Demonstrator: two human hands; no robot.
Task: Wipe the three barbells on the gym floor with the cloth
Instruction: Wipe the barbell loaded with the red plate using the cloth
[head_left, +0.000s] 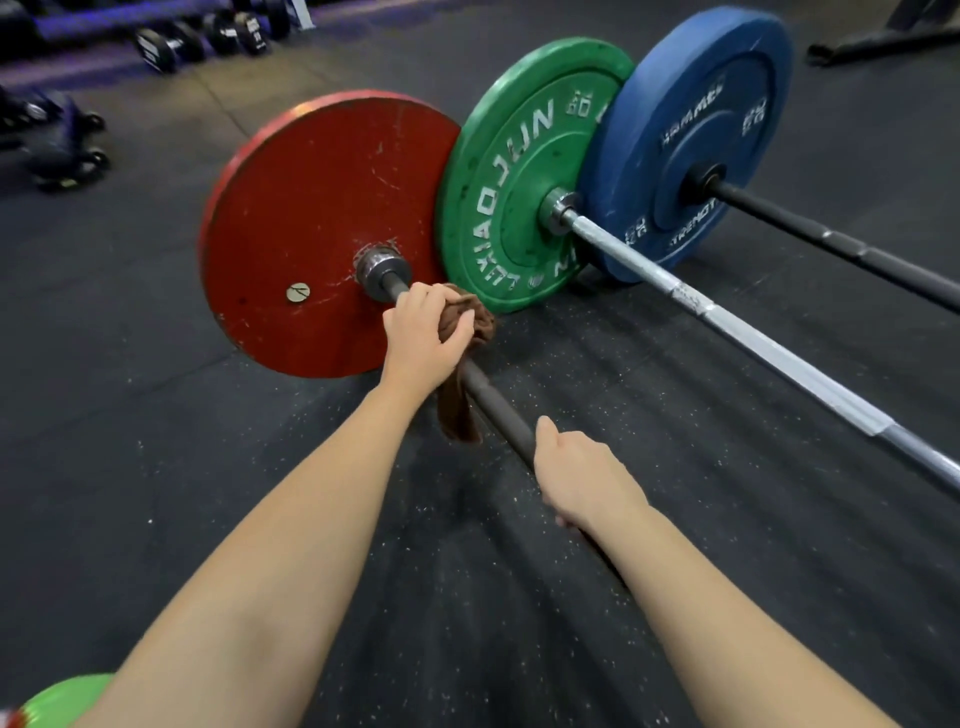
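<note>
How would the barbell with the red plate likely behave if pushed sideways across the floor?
It would probably roll, since its round red plate stands on edge on the floor. It looks heavy, so slow to start. The green plate close beside it would likely stop it that way.

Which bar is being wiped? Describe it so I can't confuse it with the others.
Three round weight plates stand in a row on the black rubber floor. The dark grey bar runs out of the scuffed red plate, leftmost. Unlike the silver bar and the black bar beside it, it has the left hand gripping a brown cloth around it and the right hand holding it bare.
</note>
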